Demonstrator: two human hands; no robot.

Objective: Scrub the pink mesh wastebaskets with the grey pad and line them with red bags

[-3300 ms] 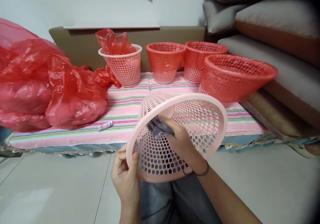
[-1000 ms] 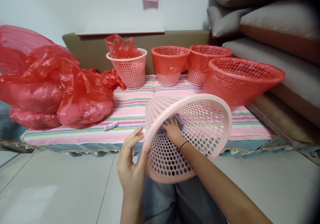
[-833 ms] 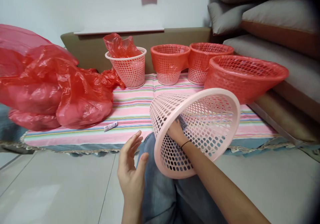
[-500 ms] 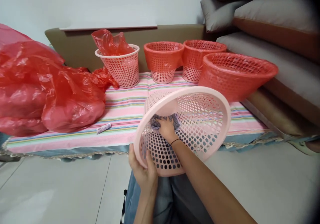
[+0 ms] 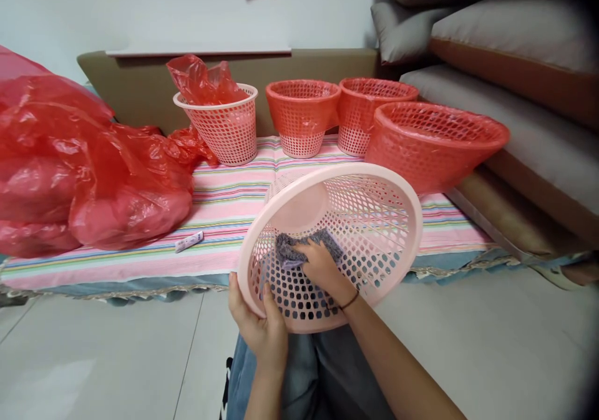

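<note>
A pink perforated plastic basket [image 5: 374, 220] is tilted above my lap, its mouth facing me. My left hand [image 5: 262, 320] grips the lower left of its rim, thumb inside and fingers outside. Inside the basket, my right hand [image 5: 321, 264] presses a grey cloth [image 5: 327, 242] with a pale purple edge against the perforated wall. The fingers lie over the cloth, and a dark band circles that wrist. The basket's solid round bottom shows just above the cloth.
Behind stand baskets lined with red plastic, including the near right one [image 5: 435, 151], and a pink basket [image 5: 229, 126] with a red bag stuffed in. Bulging red bags [image 5: 131, 201] lie left. A small white tube [image 5: 189, 241] rests on the striped cloth [image 5: 224, 208]. Cushions [image 5: 505, 120] are stacked right.
My right hand and the grey cloth have slid from near the basket's bottom toward its mouth along the lower wall. My left hand keeps its hold on the rim.
</note>
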